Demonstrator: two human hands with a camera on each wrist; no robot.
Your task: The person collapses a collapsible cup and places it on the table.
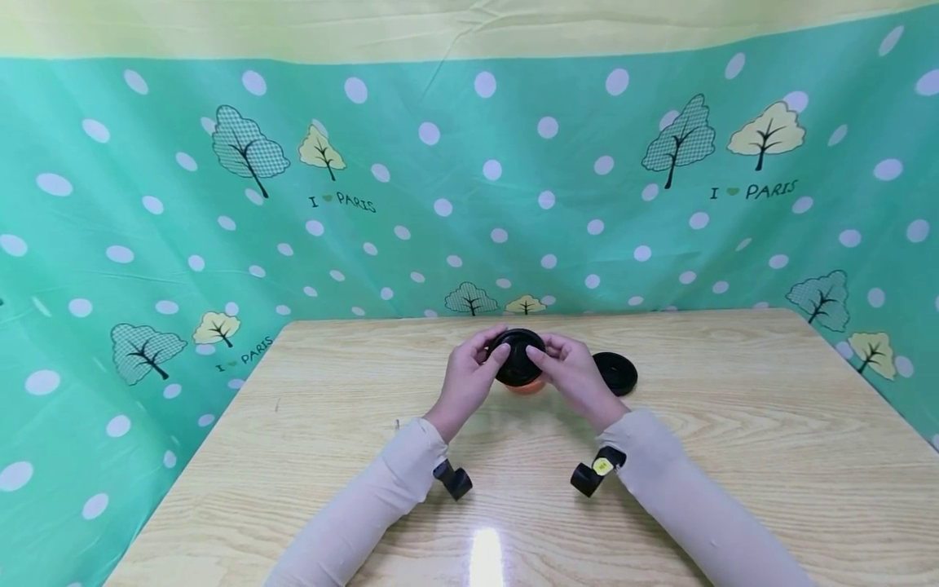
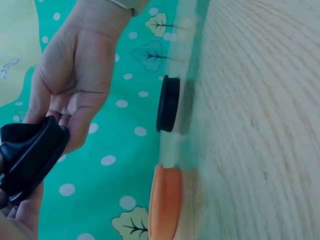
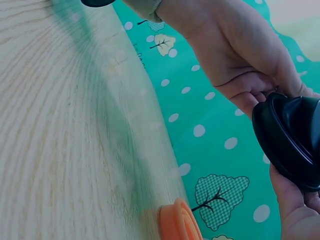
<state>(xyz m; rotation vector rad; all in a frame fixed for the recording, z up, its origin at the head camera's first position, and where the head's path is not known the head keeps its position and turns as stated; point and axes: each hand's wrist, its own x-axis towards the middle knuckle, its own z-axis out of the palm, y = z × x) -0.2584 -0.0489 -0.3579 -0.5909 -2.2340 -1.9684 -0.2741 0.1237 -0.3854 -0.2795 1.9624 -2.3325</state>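
Observation:
A round black lid-like piece (image 1: 517, 372) with a rim and a raised middle is held tilted above the table. My left hand (image 1: 469, 371) grips its left edge, thumb on the near face and fingers behind. On the opposite edge my right hand (image 1: 575, 373) pinches it the same way. Below it stands an orange ribbed round piece (image 2: 167, 200), apart from the lid and mostly hidden by it in the head view. A second black disc (image 1: 614, 373) with a flanged rim rests on the table just beyond the right hand.
The wood-grain table (image 1: 330, 440) reaches back to a green dotted curtain (image 1: 411, 212) with printed trees. Each wrist carries a black strapped camera, the left camera (image 1: 453, 481) and the right camera (image 1: 596, 473). Light glares off the table's near middle.

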